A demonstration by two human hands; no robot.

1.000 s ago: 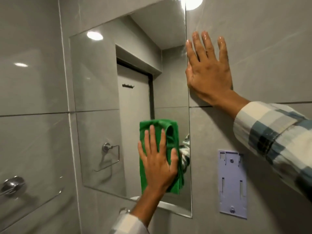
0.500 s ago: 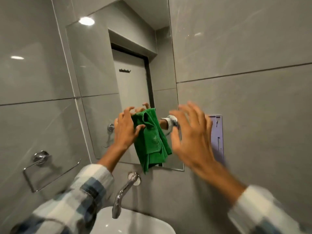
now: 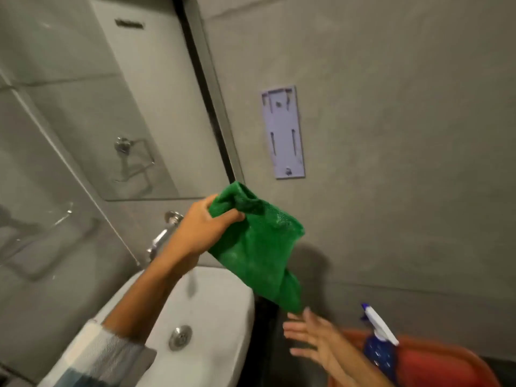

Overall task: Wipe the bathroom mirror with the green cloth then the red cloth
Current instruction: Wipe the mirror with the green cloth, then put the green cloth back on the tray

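Note:
The green cloth (image 3: 258, 247) hangs crumpled in the air over the right side of the basin, pinched at its top by my left hand (image 3: 199, 233). The mirror (image 3: 111, 107) is up on the left wall, behind and above that hand, with no cloth on it. My right hand (image 3: 315, 339) is low at the right, fingers spread and empty, just below the cloth's hanging corner and blurred. A red shape (image 3: 435, 364) sits at the bottom right; whether it is the red cloth or a tub I cannot tell.
A white basin (image 3: 212, 308) with a metal drain lies below, and a chrome tap (image 3: 164, 236) sticks out of the wall above it. A blue spray bottle (image 3: 379, 347) with a white trigger stands by the red shape. A lilac wall bracket (image 3: 283, 132) is fixed to the right tiles.
My left hand has pulled the green cloth off the mirror and swung it right and down over the basin. My right hand has dropped low to the right. The view has tilted downward.

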